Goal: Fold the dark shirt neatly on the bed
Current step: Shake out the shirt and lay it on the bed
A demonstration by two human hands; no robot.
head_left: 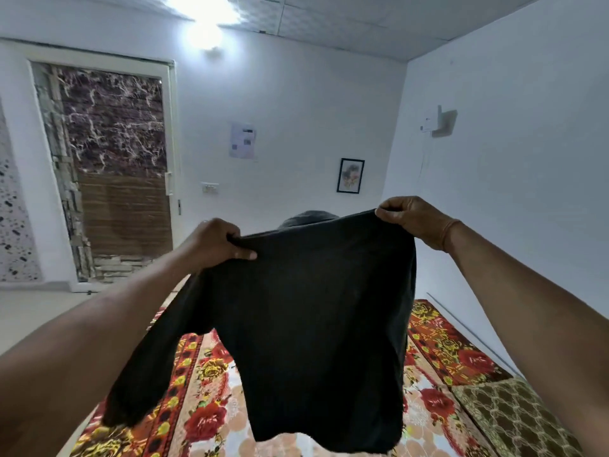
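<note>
The bed [204, 420] filled the lower part of your view, covered in a sheet of red and yellow flowers with striped bands along its sides. Above it hung the dark shirt [316, 324] — you held it up in the air in front of you, clear of the sheet, its body hanging straight down and one sleeve trailing down and to your left. Its lower hem hung above the sheet.

On the far wall to the left stood a door [115, 166], marbled dark at the top and brown lower down. At the right edge of the bed lay an olive pillow [514, 420] with a pale chain pattern.

Your left hand [216, 242] pinched the top edge of the shirt at one shoulder, fingers curled over the cloth and thumb pressed against its near face. Your right hand [412, 222] gripped the other shoulder a little higher, fingers closed round a bunch of fabric. The two hands were well apart, so the top edge was stretched between them.

A dark rounded shape [309, 217] showed just over that edge — you could not tell what it was.

On the far wall hung a sheet of paper [243, 141], a small framed picture [350, 175] to its lower right, and a switch plate [210, 187] near the door.
</note>
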